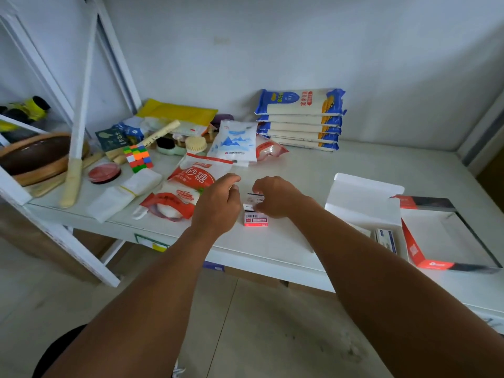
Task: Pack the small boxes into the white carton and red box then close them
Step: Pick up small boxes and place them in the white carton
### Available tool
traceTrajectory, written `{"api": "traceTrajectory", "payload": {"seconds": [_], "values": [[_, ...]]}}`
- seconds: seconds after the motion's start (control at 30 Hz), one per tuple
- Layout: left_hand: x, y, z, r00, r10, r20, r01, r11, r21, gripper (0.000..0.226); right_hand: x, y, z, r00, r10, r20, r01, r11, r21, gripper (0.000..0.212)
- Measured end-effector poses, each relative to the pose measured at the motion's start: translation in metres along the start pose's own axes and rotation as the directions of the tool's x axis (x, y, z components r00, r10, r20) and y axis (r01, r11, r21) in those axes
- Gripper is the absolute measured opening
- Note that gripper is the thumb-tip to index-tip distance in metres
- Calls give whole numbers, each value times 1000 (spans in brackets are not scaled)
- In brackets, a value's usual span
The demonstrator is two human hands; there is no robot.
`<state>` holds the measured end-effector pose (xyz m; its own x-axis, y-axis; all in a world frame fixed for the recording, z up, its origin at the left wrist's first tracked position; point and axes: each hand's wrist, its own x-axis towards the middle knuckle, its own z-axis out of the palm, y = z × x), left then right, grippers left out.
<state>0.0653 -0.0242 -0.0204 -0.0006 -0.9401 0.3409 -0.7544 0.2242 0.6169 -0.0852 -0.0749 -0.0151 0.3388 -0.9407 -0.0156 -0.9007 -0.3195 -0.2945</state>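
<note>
Small boxes sit stacked on the white table between my hands: a red-and-white small box (255, 220) at the bottom and a white small box (255, 198) with a dark top edge above it. My right hand (275, 197) has its fingers closed on the white small box. My left hand (218, 204) hovers just left of the stack, fingers curled and apart, holding nothing. The white carton (362, 205) stands open at the right with its lid up; a blue-and-white small box (386, 239) lies inside. The red box (447, 236) lies open further right.
Sugar bags (188, 186) lie left of my hands, a salt bag (236, 141) behind them. Stacked noodle packs (300, 118) stand at the back wall. A puzzle cube (138, 158), brushes, a red lid and a white shelf frame (79, 105) crowd the left.
</note>
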Motion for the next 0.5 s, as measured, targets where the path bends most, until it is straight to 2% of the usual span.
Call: {"api": "traceTrajectory", "payload": {"seconds": [0.23,0.37,0.5], "values": [[-6,6,-3,1000,-19,11,19,1000,6,33,-22,15,-28,995,47,-86,-34,988,149,52],[-8,21,2,995,-21,102,12,996,90,39,-54,36,-55,985,136,-110,-107,966,236,55],[-7,33,10,981,25,192,-64,978,201,49,-90,66,-73,965,218,-146,-168,941,292,54]]}}
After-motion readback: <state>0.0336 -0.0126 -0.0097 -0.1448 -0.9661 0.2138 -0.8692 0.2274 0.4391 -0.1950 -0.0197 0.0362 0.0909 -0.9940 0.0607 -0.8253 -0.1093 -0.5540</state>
